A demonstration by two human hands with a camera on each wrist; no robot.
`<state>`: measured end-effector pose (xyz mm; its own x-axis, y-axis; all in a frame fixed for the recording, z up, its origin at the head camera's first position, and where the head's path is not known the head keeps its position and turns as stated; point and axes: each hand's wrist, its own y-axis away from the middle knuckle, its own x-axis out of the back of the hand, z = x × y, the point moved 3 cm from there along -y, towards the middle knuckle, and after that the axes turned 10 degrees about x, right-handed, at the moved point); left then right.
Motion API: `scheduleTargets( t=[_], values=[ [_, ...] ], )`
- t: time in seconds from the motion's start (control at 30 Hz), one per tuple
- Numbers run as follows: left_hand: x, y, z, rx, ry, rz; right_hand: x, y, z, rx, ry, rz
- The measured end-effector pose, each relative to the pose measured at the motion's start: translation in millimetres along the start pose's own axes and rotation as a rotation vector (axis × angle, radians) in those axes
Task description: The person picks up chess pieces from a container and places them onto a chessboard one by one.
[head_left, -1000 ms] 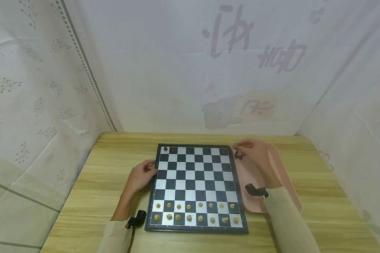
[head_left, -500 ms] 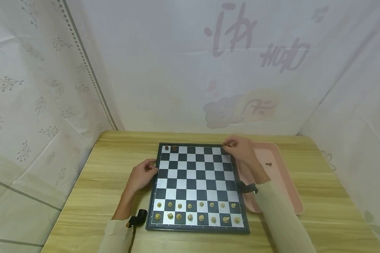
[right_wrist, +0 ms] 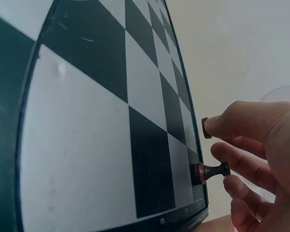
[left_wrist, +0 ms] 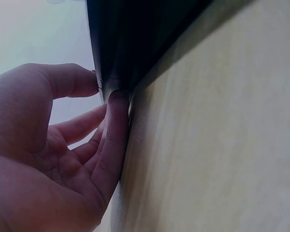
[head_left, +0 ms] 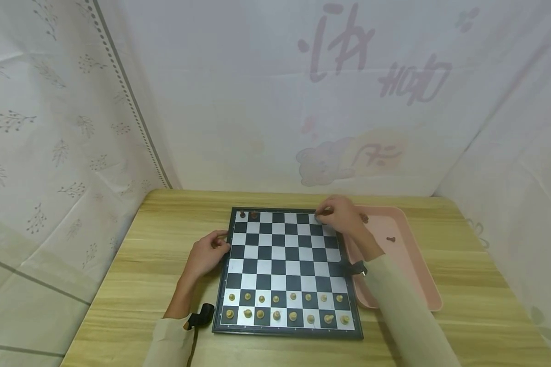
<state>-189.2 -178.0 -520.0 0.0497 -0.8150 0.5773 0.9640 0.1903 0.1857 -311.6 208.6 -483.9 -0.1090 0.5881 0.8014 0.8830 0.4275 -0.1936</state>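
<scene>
My left hand (head_left: 206, 255) touches the left side of a black-and-white chessboard (head_left: 282, 250), thumb and fingertips against its rim. Above the far right corner, my right hand (head_left: 342, 216) pinches a dark chess piece (right_wrist: 206, 128) between thumb and finger; its kind is mostly hidden. Beside those fingers a dark rook (right_wrist: 210, 171) stands on the corner square, as the right wrist view shows. Two more dark chess pieces (head_left: 254, 215) occupy the far left squares. Light chess pieces (head_left: 277, 315) fill the two nearest rows.
Right of the board lies a pink tray (head_left: 415, 260), partly under the right forearm. Inside it are a dark chess piece (head_left: 391, 239) lying on its side and more dark pieces (head_left: 364, 218) near the hand. The wooden table (head_left: 133, 265) meets patterned cloth walls behind.
My right hand has carried a dark chess piece leftward from the tray to the board's far right corner, then slightly further left. The left hand stays at the board's edge.
</scene>
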Motion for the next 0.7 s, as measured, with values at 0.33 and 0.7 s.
scheduleTargets(
  t=[0.33,0.7],
  values=[
    [-3.6,-7.6,-10.9,-0.038,0.018,-0.004,-6.6,0.3,2.4,0.012,0.031,-0.046],
    [-0.3,-1.5,-5.6,-0.036,0.016,0.003,20.3,14.9,17.4,-0.035,-0.120,0.019]
  ],
)
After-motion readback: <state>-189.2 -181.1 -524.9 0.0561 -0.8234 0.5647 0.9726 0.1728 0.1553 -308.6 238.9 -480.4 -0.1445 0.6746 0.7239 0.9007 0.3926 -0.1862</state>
